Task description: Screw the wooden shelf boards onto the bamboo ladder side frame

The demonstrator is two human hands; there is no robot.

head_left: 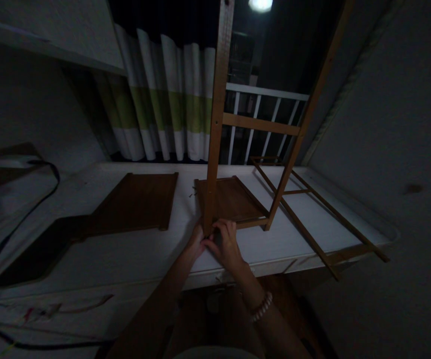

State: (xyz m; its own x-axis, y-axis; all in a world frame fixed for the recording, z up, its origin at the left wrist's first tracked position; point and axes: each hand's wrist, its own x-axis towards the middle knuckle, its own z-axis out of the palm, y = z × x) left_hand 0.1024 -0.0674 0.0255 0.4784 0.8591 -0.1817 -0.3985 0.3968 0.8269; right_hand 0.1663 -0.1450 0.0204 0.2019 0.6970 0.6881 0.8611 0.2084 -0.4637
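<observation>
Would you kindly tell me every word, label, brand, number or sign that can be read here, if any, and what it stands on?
None: no text can be read anywhere in this dim picture.
The upright wooden frame shows small holes, but no legible marking.
The curtain shows colour bands only.
Any print on the small things at the lower left would be too dark and blurred to read.

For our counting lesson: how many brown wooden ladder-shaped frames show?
2: the upright brown wooden frame, right of centre; the lying brown wooden frame, at far right.
</observation>
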